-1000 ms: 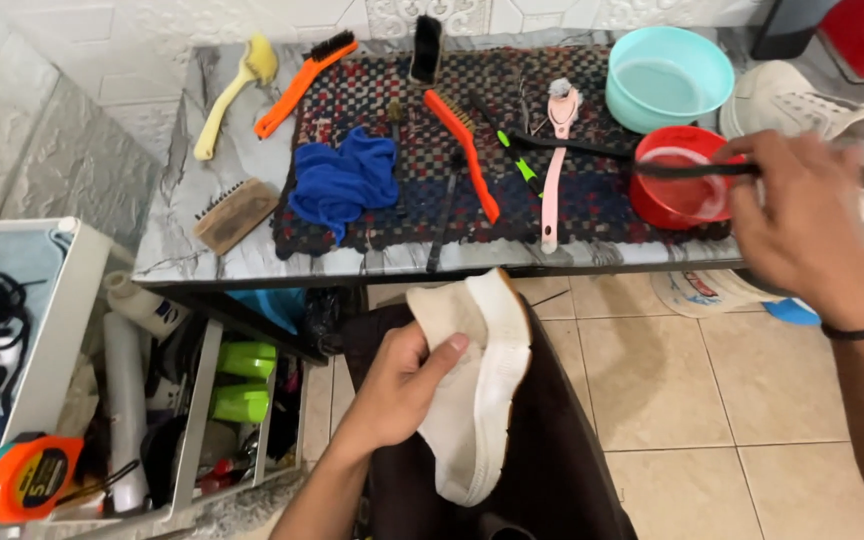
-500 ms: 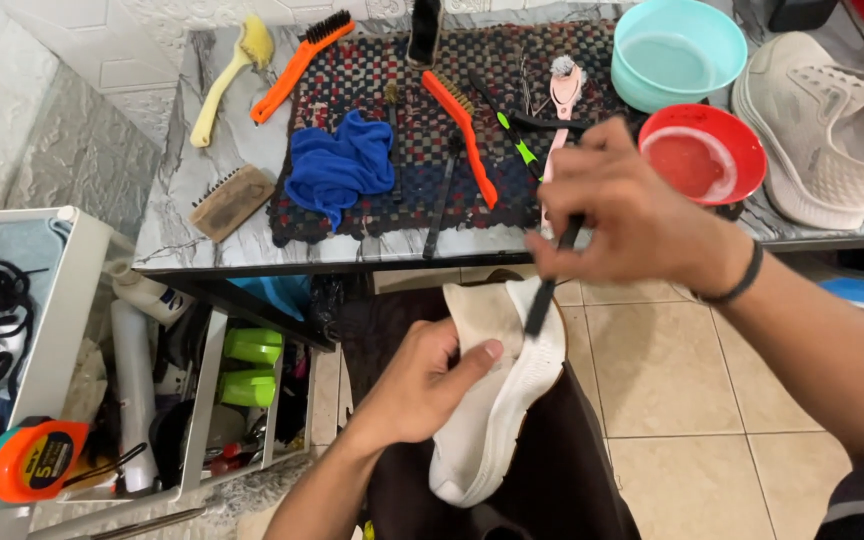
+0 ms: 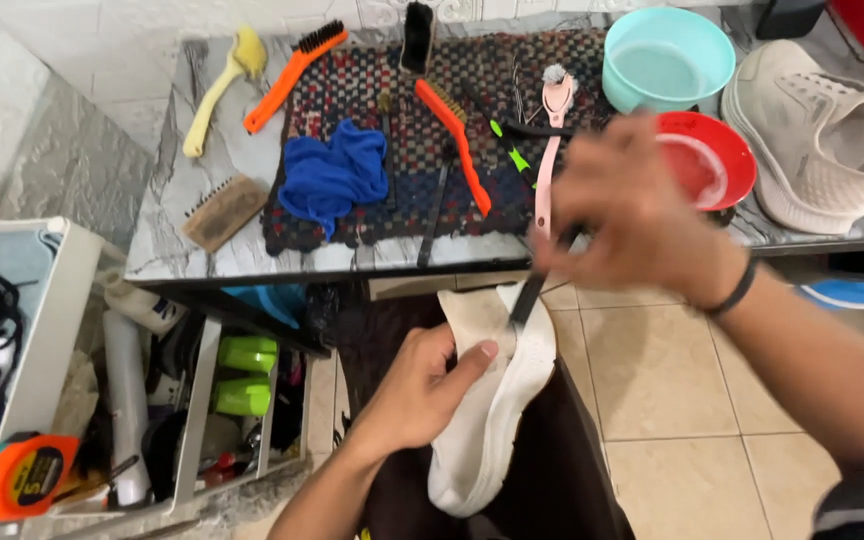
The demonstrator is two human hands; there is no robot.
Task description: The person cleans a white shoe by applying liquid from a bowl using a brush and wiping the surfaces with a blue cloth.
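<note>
Left hand (image 3: 414,390) is wrapped around the white shoe (image 3: 487,400), thumb pressed across the upper, holding it sole-out over the dark apron on the lap, just below the table (image 3: 167,235) edge. Right hand (image 3: 632,220) is blurred, but the fingers look pinched shut around a thin black brush (image 3: 527,298), its tip touching the shoe's top edge. Above the shoe, on the table, the woven mat (image 3: 372,90) carries a blue cloth (image 3: 332,175), an orange brush (image 3: 455,135) and a pink brush (image 3: 549,140). Right of those sit a red bowl (image 3: 727,160), a teal bowl (image 3: 667,60) and a second shoe (image 3: 822,130).
</note>
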